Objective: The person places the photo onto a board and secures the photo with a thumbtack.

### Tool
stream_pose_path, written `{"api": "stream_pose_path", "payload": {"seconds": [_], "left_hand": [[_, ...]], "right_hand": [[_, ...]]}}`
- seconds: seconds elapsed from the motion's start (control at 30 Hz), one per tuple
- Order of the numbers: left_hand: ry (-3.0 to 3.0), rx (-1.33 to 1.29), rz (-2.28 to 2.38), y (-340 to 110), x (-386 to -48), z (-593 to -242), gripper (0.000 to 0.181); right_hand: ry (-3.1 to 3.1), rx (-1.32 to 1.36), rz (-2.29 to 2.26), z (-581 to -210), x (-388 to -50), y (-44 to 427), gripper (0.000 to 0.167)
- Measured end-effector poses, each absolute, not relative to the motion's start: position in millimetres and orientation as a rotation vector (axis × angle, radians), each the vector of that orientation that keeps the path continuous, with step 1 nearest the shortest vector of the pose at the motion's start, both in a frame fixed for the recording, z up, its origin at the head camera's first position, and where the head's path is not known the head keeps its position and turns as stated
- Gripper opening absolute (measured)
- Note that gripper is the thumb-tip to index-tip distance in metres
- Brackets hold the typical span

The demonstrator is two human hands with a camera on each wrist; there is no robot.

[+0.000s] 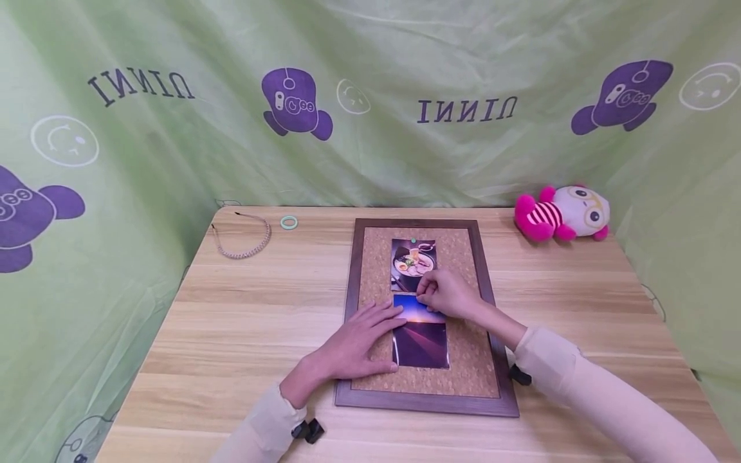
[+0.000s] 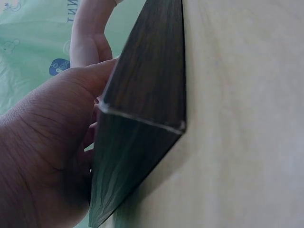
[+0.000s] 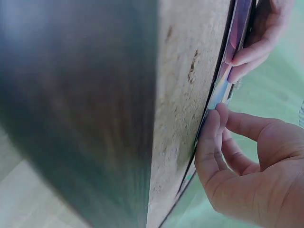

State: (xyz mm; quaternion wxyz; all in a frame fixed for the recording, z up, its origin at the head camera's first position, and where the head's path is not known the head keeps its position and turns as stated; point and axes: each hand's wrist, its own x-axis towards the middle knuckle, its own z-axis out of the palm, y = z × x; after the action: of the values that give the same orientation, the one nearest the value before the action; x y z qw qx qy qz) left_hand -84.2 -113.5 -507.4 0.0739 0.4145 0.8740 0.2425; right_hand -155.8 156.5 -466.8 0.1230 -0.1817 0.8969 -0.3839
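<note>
A cork board (image 1: 471, 360) in a dark wooden frame (image 1: 425, 404) lies on the table. A ramen photo (image 1: 413, 262) is on its upper part, with a green pushpin (image 1: 413, 240) at the top edge. Just below lies a photo of a blue-and-orange sky over dark ground (image 1: 422, 347). My left hand (image 1: 359, 341) rests on that photo's left side, fingers spread and straight. At the photo's top edge, my right hand (image 1: 448, 294) pinches with thumb and index finger. Whatever sits between those fingertips (image 3: 221, 111) is too small and hidden to make out.
A beaded headband (image 1: 246, 254) and a mint-green ring (image 1: 289, 222) lie at the table's back left. At the back right is a pink-and-white plush toy (image 1: 564, 214). Green printed curtains (image 1: 382, 154) hang behind the table and at both sides.
</note>
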Motion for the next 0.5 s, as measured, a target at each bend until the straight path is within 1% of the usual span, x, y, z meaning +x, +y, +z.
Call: {"api": "stream_pose_path", "payload": {"seconds": [0.2,0.5], "left_hand": [[2.599,1.239,0.752,-114,-86,-507,0.088],[2.553,1.243,0.83,-118,-87,-506,0.084]], "right_hand": [[2.544,-0.528,-1.218,-463,-149,167,0.004],[2.587,-0.508,-1.279,-453,-136,188,0.006]]}}
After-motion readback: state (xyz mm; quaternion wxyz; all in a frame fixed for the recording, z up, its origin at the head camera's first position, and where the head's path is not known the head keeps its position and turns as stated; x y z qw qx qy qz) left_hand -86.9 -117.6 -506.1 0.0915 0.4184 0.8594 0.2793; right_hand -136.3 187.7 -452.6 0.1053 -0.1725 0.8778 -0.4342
